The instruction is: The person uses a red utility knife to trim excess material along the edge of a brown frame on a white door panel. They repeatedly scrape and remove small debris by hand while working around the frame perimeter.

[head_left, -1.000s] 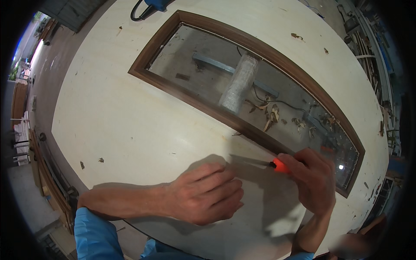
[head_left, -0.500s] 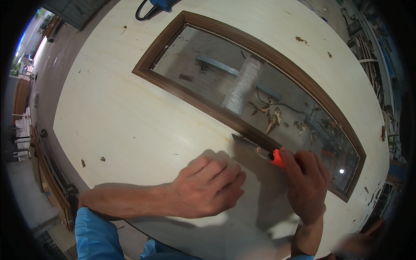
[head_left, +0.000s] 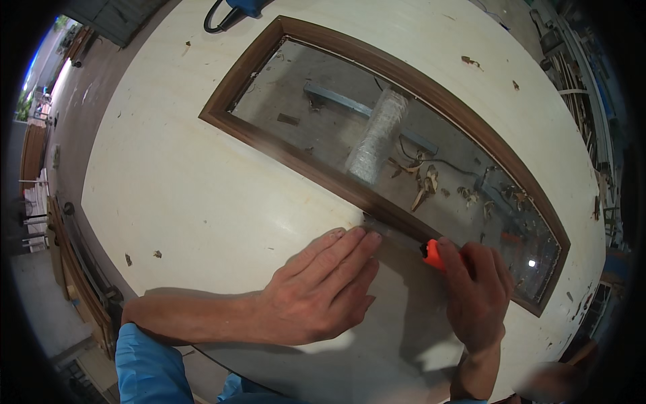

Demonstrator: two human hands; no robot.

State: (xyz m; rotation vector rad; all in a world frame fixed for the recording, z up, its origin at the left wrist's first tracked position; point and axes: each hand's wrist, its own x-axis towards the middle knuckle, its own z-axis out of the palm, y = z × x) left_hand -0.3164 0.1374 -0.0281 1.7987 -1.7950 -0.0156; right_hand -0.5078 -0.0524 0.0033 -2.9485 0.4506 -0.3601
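Across the pale table (head_left: 168, 182), a brown frame (head_left: 296, 159) around glass (head_left: 323, 135) lay at a slant. The right hand (head_left: 478, 289) gripped an orange-handled tool (head_left: 435, 256), its blade (head_left: 402, 236) along the frame's near edge. The left hand (head_left: 319, 289) was open, fingers (head_left: 340, 254) outstretched near the blade; whether they touched it, I could not tell.

A broad, pale table (head_left: 168, 175) bears a brown window frame (head_left: 289, 155) slanting toward the right edge, a blue tool (head_left: 250, 7) at the far edge, and scattered brown scraps (head_left: 470, 61).
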